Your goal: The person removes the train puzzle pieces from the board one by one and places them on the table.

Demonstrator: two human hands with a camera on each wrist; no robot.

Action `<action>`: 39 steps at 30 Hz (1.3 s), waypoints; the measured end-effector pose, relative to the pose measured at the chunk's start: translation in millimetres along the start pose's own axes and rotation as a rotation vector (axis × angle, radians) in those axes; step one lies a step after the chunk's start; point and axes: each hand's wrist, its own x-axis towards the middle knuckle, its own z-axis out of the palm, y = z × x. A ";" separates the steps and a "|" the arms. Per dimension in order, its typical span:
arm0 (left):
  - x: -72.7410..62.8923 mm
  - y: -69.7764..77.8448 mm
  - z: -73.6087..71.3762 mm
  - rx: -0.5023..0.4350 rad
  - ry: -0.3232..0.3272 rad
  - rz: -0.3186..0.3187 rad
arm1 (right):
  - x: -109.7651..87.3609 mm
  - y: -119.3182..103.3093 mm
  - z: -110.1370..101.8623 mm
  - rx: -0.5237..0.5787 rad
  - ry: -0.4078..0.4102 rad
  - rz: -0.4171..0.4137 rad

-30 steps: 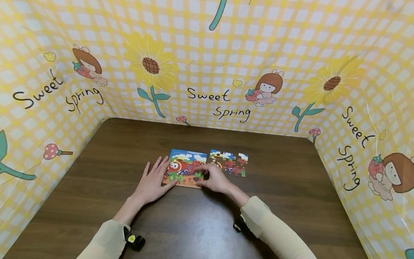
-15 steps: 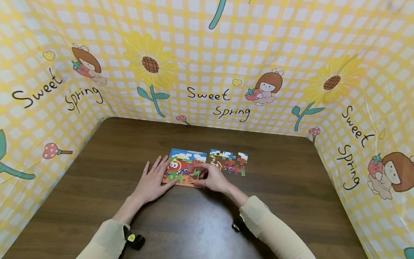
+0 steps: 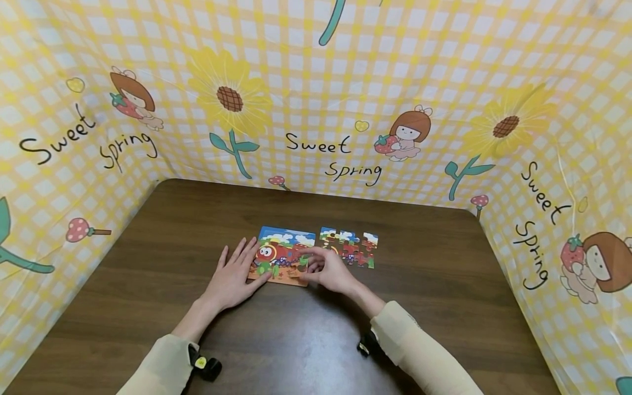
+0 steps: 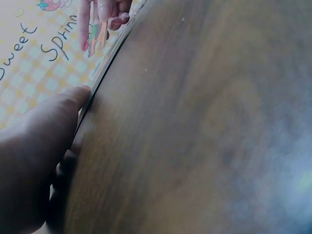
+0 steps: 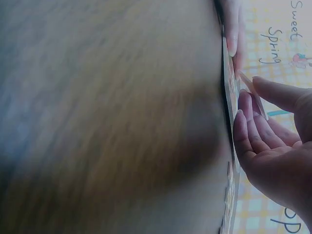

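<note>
A colourful jigsaw puzzle (image 3: 283,241) with a red cartoon character lies flat on the brown table. My left hand (image 3: 232,280) rests at its left side with fingers straight, the thumb along the near edge. Over the puzzle's lower right part, my right hand (image 3: 333,272) pinches a jigsaw piece (image 4: 99,36) between thumb and fingers. The right wrist view shows this piece (image 5: 256,95) edge-on, tilted and raised off the puzzle. In the head view the right fingers partly hide the piece and the puzzle's right side.
Several loose jigsaw pieces (image 3: 349,256) lie in a group to the right of the puzzle, beyond the right hand. A yellow checked cloth (image 3: 316,99) with printed flowers and writing hangs around the back and sides of the wooden table (image 3: 419,296).
My right hand keeps hold of the jigsaw piece and has shifted slightly right near the puzzle's lower right corner, its fingers posed differently. The left hand, puzzle and loose pieces stay in place.
</note>
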 end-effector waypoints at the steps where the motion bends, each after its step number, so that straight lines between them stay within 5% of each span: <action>1: -0.2 0.5 -0.4 0.000 -0.001 0.000 | -0.9 0.7 -1.4 0.004 0.005 0.003; 13: -1.9 1.8 -0.7 -0.022 0.039 0.018 | -22.7 8.6 -23.4 0.034 0.027 0.021; 39: -0.7 0.7 -1.7 0.014 0.005 0.003 | -79.6 37.5 -73.9 0.059 0.155 0.135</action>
